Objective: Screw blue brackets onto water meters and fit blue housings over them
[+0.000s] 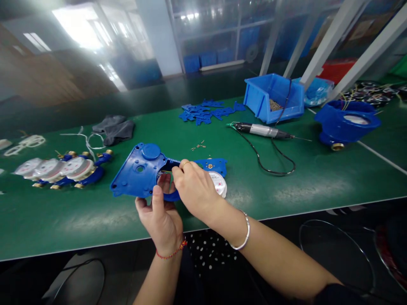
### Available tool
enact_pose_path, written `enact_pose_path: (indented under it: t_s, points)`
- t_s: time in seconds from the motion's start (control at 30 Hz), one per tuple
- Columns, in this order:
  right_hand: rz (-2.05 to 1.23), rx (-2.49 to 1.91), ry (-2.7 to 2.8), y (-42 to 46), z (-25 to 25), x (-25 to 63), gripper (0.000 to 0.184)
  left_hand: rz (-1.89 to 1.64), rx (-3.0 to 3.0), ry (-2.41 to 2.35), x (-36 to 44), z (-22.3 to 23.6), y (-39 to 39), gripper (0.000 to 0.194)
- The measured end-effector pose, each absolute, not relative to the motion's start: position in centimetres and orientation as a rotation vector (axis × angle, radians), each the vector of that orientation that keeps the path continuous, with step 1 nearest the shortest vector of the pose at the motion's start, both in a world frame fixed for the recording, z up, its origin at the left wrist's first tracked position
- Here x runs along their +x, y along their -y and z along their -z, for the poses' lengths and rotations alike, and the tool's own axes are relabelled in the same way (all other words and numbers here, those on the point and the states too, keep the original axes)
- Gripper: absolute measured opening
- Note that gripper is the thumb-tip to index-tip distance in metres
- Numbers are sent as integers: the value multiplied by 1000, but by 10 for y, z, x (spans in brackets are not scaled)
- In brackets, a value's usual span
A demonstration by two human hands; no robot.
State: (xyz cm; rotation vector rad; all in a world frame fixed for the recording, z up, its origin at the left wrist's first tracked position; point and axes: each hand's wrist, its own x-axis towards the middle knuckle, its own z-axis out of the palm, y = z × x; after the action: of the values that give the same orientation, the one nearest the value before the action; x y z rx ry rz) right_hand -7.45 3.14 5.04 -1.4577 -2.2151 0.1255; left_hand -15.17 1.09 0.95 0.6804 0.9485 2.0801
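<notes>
while my left hand's (165, 224) fingers grasp the blue housing (132, 171) above the tabletop (104, 220), my right hand (199, 190) is at its opening, grip unclear. probably light, stiff, slick plastic; i'd hold the solid rim.

The person's right hand (197, 186) wears a thin gold-toned ring (186, 162) on one finger, and a shiny silver-coloured bracelet (248, 231), narrow and rounded, circles the wrist. Above the left hand (163, 222), the wrist carries a slim red cord bracelet (171, 255) with small orange and yellow bits. Both forearms are bare where seen; a dark sleeve (337, 295) shows near the right elbow. Black fabric (206, 254) with scattered white spots, irregular in size, covers the lap.
</notes>
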Motion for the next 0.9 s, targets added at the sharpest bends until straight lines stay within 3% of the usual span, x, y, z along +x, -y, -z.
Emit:
enact_pose_path:
  t_s: [0.9]
  points:
    - [-221,-1310,2124,-38,-36,-69,18,-2031,676,-990,-154,-11,-10,25]
